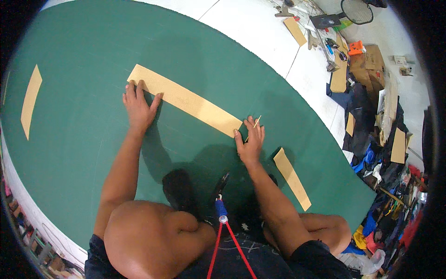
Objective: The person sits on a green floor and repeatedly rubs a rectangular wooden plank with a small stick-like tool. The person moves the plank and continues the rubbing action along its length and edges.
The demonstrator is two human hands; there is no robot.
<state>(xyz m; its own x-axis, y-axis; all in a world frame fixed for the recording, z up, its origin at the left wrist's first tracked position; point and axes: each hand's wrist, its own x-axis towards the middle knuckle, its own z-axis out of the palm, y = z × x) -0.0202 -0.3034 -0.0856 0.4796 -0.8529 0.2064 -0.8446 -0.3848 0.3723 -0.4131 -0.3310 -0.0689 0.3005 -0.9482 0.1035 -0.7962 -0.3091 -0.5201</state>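
Note:
A long tan cardboard strip (186,100) lies slanted on a large green sheet (83,139). My left hand (138,106) presses flat on the sheet, fingers spread, touching the strip's near left end. At the strip's right end, my right hand (250,141) pinches a thin pale stick (254,124), its tip on the sheet beside the strip's corner.
A shorter tan strip (291,177) lies right of my right hand; another (31,100) sits far left. A dark tool (221,183) rests near my knees. White floor, cardboard boxes (369,65), cardboard pieces and clothes clutter the right side.

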